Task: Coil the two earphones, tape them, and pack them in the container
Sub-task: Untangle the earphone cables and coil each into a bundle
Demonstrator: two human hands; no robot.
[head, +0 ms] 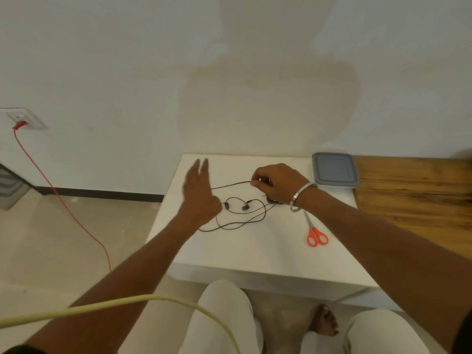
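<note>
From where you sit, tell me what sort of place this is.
Probably a plain room indoors, a home or bare workspace: a small white table pushed against a stained painted wall, a wall socket with a red cable plugged in, and a bare concrete-like floor.

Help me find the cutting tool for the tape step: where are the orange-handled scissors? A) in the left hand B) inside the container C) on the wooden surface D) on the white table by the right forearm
D: the scissors lie on the white table, beside the right forearm.
</note>
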